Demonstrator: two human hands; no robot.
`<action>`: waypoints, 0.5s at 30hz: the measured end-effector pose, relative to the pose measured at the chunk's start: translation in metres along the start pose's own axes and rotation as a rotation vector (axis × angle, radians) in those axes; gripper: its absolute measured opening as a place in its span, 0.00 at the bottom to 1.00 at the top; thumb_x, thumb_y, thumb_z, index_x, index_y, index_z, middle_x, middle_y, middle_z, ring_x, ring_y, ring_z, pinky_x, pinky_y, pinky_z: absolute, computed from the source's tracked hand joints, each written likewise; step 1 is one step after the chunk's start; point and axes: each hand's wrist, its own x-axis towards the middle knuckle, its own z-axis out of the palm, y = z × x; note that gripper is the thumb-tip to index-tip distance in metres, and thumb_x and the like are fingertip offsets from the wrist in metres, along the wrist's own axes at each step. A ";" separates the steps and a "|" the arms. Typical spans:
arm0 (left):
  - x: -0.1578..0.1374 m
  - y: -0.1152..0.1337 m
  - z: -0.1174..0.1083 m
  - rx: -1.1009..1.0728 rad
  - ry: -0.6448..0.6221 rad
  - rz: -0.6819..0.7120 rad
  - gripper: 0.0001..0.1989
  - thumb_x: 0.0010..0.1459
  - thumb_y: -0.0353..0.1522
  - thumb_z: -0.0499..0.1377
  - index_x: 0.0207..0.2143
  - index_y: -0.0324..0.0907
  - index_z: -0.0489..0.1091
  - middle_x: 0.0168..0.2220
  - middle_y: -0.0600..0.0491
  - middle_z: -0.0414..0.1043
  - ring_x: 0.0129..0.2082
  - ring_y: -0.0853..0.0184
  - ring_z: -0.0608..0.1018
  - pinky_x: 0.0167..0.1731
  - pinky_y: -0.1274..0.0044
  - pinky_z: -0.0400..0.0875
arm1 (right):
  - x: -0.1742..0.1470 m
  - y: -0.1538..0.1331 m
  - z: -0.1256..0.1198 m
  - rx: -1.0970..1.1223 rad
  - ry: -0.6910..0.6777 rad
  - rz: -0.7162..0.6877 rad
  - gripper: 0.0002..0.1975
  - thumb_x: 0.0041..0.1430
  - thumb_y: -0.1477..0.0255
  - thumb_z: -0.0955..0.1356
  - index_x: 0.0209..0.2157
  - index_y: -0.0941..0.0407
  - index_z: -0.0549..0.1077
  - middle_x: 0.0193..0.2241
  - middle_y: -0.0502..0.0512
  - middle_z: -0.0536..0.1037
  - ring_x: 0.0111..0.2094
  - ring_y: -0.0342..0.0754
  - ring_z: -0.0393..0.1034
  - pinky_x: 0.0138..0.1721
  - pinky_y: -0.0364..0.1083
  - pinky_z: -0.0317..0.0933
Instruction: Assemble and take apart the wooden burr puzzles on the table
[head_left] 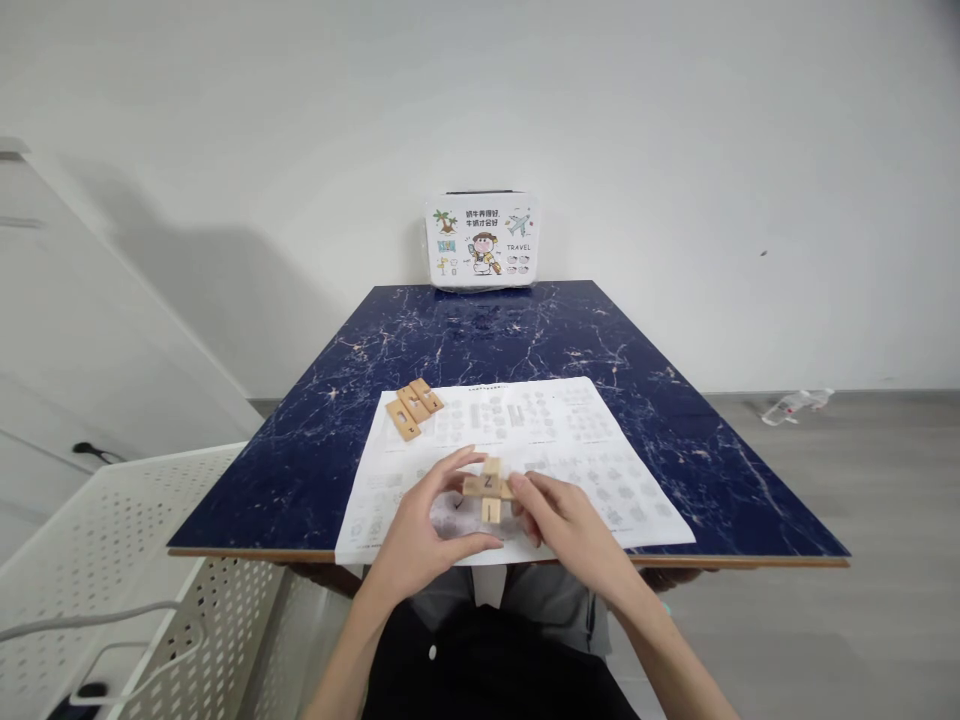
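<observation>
My right hand (pixel 553 508) pinches the right end of a small cross-shaped wooden puzzle assembly (pixel 490 486), raised over the paper. Its pieces cross each other, with dark marks like "Z" and "1" on the faces in view. My left hand (pixel 429 515) curves around the assembly's left side, thumb and fingers wide apart. Whether a left fingertip touches the wood I cannot tell. Beneath both hands lies a large printed instruction sheet (pixel 637 470) covered in grey diagrams. Several flat, notched wooden puzzle pieces (pixel 415 405) rest side by side on its upper left corner, some with dark numbers.
The dark blue marble-patterned table (pixel 465 340) reaches to the wall. A white cartoon-printed case (pixel 482 242) stands upright at its far edge. On the left is a white perforated cart (pixel 187 620) with a grey cable (pixel 90 622). Clear plastic packaging (pixel 799 404) lies on the floor at right.
</observation>
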 end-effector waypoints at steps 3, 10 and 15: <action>0.002 -0.002 0.002 -0.018 0.000 -0.051 0.39 0.55 0.37 0.72 0.65 0.55 0.60 0.63 0.49 0.70 0.54 0.58 0.79 0.57 0.63 0.74 | 0.008 0.007 -0.014 0.221 0.129 0.112 0.26 0.66 0.47 0.65 0.28 0.55 0.71 0.20 0.48 0.67 0.22 0.45 0.61 0.25 0.45 0.56; 0.003 0.004 0.002 0.081 0.001 -0.091 0.27 0.59 0.37 0.68 0.60 0.53 0.66 0.55 0.52 0.76 0.49 0.60 0.80 0.54 0.63 0.73 | 0.044 0.020 -0.064 0.720 0.247 0.187 0.20 0.53 0.54 0.76 0.32 0.55 0.72 0.24 0.46 0.65 0.20 0.40 0.56 0.16 0.41 0.49; 0.002 0.004 0.002 0.086 0.001 -0.091 0.21 0.62 0.37 0.66 0.57 0.50 0.69 0.50 0.52 0.79 0.47 0.61 0.81 0.52 0.65 0.74 | 0.041 0.028 -0.069 0.519 0.365 0.095 0.22 0.56 0.51 0.75 0.40 0.54 0.74 0.28 0.50 0.71 0.24 0.43 0.63 0.21 0.42 0.57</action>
